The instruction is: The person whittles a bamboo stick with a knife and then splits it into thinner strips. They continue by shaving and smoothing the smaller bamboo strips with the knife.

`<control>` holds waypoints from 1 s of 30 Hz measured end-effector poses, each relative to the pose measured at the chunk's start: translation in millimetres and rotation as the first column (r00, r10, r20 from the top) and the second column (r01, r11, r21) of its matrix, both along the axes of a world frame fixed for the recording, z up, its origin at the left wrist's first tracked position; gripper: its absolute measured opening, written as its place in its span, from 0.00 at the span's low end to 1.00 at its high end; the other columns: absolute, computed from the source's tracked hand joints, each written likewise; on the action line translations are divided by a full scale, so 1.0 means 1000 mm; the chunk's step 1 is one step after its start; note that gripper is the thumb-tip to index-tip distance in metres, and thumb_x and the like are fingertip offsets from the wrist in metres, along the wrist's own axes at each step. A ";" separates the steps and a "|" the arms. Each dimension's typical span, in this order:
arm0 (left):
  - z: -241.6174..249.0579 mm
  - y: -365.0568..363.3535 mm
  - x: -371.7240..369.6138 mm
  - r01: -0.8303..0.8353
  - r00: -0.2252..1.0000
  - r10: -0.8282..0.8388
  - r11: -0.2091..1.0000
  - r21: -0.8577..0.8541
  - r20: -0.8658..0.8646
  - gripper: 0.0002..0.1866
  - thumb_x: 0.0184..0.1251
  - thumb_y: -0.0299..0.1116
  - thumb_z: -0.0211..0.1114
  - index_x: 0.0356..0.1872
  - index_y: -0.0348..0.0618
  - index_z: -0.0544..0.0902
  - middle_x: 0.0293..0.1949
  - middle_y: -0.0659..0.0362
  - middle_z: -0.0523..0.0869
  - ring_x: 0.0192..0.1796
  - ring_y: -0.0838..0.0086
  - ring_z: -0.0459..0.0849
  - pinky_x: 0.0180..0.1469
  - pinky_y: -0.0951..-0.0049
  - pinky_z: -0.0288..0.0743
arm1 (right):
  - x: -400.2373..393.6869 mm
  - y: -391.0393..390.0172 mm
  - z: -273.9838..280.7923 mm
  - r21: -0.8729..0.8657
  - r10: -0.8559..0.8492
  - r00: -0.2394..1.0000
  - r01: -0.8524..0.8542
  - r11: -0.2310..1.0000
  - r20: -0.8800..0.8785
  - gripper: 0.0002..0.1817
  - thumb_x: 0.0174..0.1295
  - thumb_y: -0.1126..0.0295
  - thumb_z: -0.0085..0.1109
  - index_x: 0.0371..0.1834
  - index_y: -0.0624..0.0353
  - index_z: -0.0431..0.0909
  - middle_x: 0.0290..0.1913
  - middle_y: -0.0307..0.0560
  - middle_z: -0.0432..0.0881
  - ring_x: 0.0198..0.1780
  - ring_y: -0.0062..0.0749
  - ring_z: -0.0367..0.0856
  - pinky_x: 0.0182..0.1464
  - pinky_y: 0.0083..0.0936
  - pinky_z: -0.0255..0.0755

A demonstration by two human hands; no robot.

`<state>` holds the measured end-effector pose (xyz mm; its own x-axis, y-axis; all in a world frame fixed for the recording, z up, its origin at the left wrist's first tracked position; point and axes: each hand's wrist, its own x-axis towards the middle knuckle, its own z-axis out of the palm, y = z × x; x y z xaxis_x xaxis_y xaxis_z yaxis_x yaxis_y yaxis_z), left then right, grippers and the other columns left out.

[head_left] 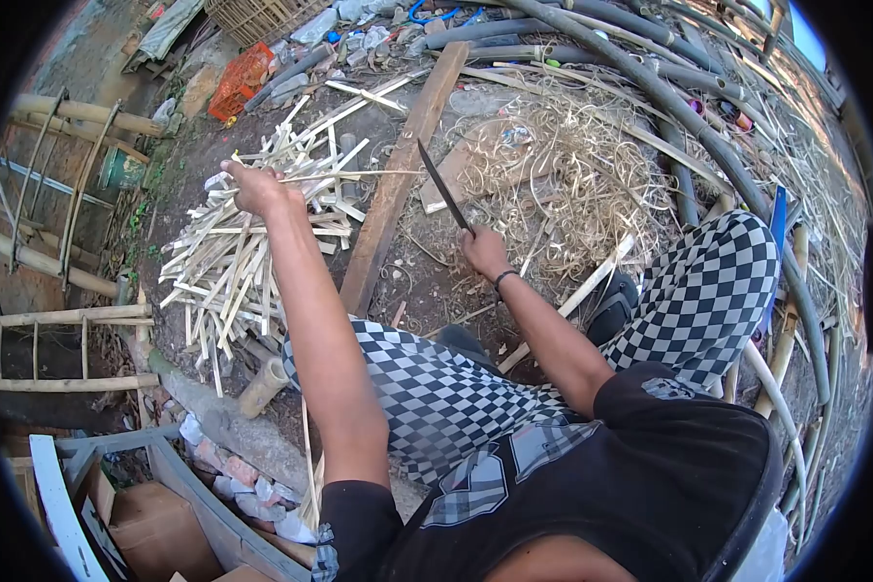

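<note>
My left hand [258, 188] is closed on one end of a thin bamboo strip [359, 175], stretched out over the pile of cut bamboo strips [225, 264]. The strip runs level to the right, its far end close to the blade. In my right hand [485, 252] is the handle of a long dark knife [443, 188], its blade slanting up and to the left. Under the strip lies a long wooden plank [405, 170]. Curly bamboo shavings [582, 175] are heaped right of the knife.
Long bamboo poles [640, 63] curve along the back and right. An orange crate [241, 81] stands at the upper left. Bamboo ladder-like frames [68, 315] are on the left. A grey wooden frame [194, 495] holds a cardboard box [160, 533] at lower left.
</note>
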<state>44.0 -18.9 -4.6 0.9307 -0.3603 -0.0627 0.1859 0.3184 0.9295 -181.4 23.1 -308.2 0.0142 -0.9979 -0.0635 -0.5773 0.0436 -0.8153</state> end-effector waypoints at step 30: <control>-0.031 -0.001 0.016 0.544 0.823 -0.484 0.822 -0.168 0.297 0.32 0.78 0.62 0.39 0.17 0.51 0.55 0.11 0.66 0.51 0.14 0.76 0.47 0.20 0.70 0.46 | 0.013 -0.024 0.026 -0.144 0.389 0.880 -0.437 0.888 -0.272 0.14 0.64 0.70 0.50 0.37 0.68 0.84 0.29 0.68 0.83 0.37 0.66 0.83 0.44 0.54 0.78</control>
